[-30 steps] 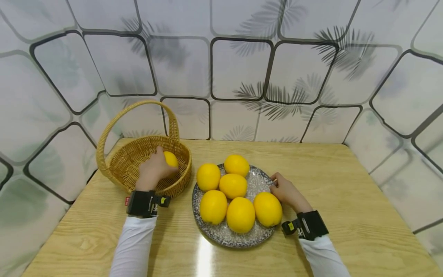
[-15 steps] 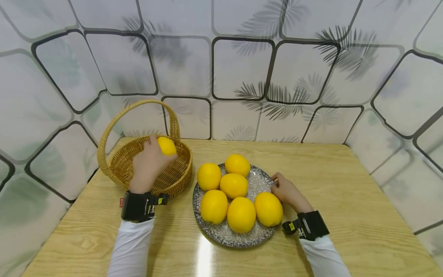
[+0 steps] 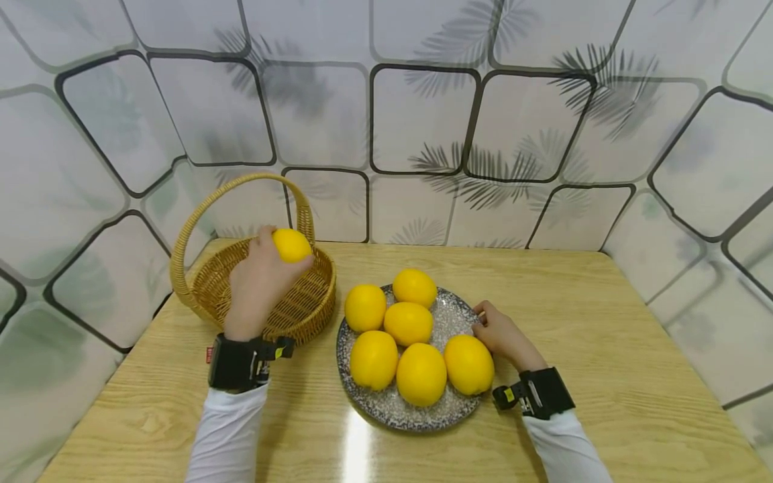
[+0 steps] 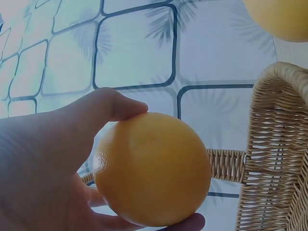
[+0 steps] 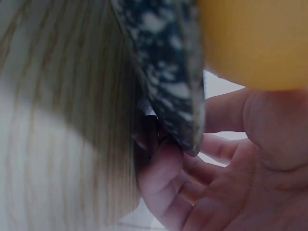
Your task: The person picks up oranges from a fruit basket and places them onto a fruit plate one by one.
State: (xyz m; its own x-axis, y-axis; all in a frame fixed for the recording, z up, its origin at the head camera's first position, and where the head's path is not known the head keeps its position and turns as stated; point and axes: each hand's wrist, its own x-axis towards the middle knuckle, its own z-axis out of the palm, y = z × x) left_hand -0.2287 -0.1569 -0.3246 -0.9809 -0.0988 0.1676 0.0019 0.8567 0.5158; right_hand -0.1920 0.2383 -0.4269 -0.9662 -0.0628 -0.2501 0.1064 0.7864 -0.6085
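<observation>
Left hand (image 3: 261,282) grips a lemon (image 3: 292,245) above the basket (image 3: 302,312). Right hand (image 3: 501,335) pinches the plate (image 3: 398,416) rim. Next up, probably carrying it across to the plate.

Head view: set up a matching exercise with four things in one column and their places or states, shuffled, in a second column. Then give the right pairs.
Things:
1. left hand
2. right hand
3. basket
4. plate

Places or states:
A. carries six yellow fruits
B. grips one yellow fruit above the basket
C. stands on the table's far left
D. holds the plate's right rim

Pairs: 1-B, 2-D, 3-C, 4-A
</observation>
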